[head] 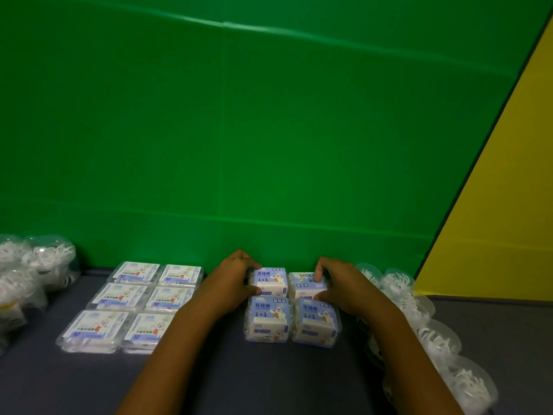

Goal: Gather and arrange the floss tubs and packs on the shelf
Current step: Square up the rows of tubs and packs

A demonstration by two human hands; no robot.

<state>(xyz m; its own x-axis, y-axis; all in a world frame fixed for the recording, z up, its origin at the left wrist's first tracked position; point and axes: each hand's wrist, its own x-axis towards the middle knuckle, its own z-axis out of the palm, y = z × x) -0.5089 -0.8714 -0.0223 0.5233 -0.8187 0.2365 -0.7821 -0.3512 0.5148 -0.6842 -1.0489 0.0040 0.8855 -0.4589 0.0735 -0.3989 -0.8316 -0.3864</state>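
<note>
- Head view: a dark grey shelf [269, 378] fills the lower part of the frame, with a green backdrop [269, 130] above it and a yellow panel [508, 205] at the right edge.
- Low in the centre, four blue floss packs [291, 307] sit in a two-by-two block, touching each other.
- The left hand [235, 280] grips the rear left pack [270, 281], fingers curled over its far edge and thumb on its near side.
- The right hand [338, 287] pinches the rear right pack [305, 284], fingers on its top and thumb at its near edge.
- At lower left, six flat white packs [131, 305] marked "50" lie in two columns of three, just beside the blue block.
- Clear round floss tubs [434, 333] run in a row along the lower right, near the right forearm; how many there are is hard to tell.
- More clear tubs [36, 265] cluster at the far left edge.
</note>
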